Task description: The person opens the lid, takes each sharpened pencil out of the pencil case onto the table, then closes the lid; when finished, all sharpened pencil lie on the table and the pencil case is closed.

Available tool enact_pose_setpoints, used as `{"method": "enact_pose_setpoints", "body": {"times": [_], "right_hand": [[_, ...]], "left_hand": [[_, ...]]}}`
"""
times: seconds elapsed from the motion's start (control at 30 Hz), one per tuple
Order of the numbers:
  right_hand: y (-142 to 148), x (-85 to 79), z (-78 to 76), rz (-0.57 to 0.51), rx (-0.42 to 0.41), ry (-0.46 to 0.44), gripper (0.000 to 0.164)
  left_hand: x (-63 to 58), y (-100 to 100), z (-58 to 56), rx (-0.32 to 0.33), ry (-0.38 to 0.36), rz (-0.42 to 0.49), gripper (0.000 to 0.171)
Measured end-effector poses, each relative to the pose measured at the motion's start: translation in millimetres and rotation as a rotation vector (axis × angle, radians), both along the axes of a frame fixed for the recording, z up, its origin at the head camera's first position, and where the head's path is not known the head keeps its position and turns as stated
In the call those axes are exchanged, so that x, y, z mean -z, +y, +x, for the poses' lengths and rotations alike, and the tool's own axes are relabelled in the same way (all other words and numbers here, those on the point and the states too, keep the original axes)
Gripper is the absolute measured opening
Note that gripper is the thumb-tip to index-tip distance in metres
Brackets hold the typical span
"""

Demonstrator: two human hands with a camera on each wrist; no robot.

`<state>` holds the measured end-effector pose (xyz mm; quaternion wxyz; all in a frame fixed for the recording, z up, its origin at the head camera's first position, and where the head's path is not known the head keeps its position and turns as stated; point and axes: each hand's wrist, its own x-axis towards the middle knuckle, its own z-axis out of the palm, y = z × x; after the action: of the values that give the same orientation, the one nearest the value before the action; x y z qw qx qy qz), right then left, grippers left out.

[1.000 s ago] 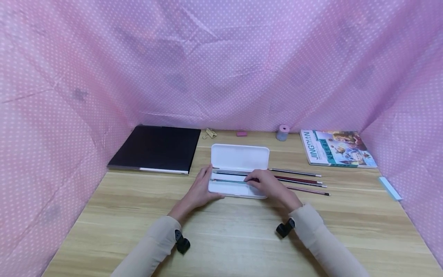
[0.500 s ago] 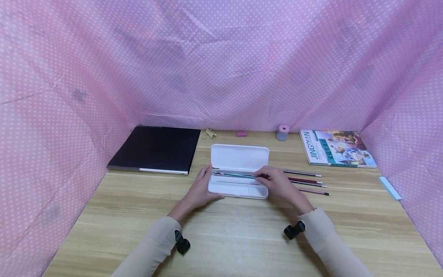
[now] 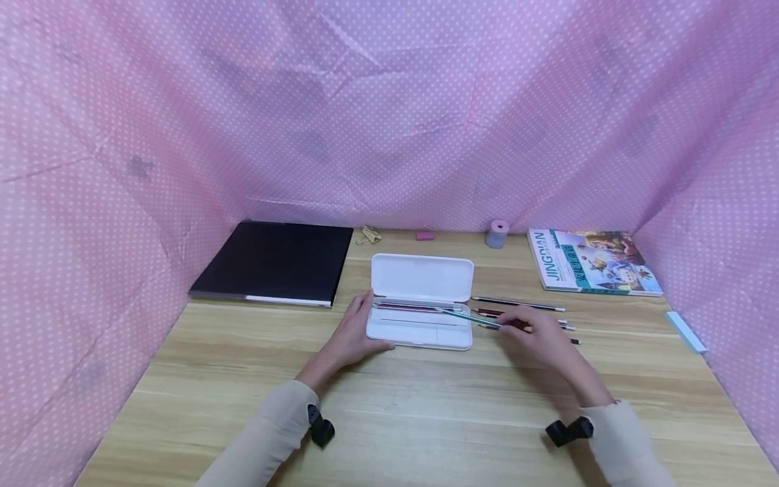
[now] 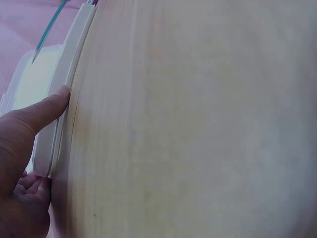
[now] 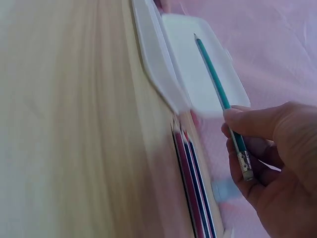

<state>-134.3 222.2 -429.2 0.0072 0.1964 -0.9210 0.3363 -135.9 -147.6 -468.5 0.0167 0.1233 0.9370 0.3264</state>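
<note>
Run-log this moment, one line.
left hand: holding open white pencil case | right hand: pinching teal pencil | loose pencils: on table, right of case

Black folder (image 3: 274, 262) left; magazine (image 3: 596, 262) right; clip (image 3: 370, 235) between

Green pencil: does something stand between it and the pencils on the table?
Nothing visible does. The right hand holds the green pencil raised over the right rim of the white case; in the head view, this hand partly covers the table pencils.
</note>
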Motion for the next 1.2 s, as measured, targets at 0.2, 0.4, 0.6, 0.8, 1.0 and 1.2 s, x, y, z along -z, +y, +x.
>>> {"method": "enact_pose_setpoints", "body": {"times": [0.2, 0.4, 0.6, 0.8, 1.0, 1.2], "right_hand": [[35, 5.7, 14.8, 0.037, 0.054, -0.006, 0.016], [59, 13.0, 25.7, 0.080, 0.102, -0.029, 0.017], [70, 21.3, 31.3, 0.092, 0.112, -0.012, 0.017], [75, 24.7, 30.7, 0.112, 0.150, -0.014, 0.015], [78, 26.4, 31.0, 0.116, 0.161, -0.043, 0.015], [78, 27.0, 32.2, 0.126, 0.167, -0.023, 0.015]], "left_hand": [[0.7, 0, -0.6, -0.007, -0.011, -0.004, 0.118], [1.5, -1, -0.2, -0.009, -0.008, -0.007, 0.118], [1.7, 0, -1.5, -0.009, -0.027, -0.013, 0.119], [2.1, -1, -0.9, -0.007, -0.009, -0.004, 0.119], [2.2, -1, -0.6, -0.005, -0.009, -0.001, 0.119], [1.7, 0, -1.3, -0.008, -0.021, -0.007, 0.119]]}}
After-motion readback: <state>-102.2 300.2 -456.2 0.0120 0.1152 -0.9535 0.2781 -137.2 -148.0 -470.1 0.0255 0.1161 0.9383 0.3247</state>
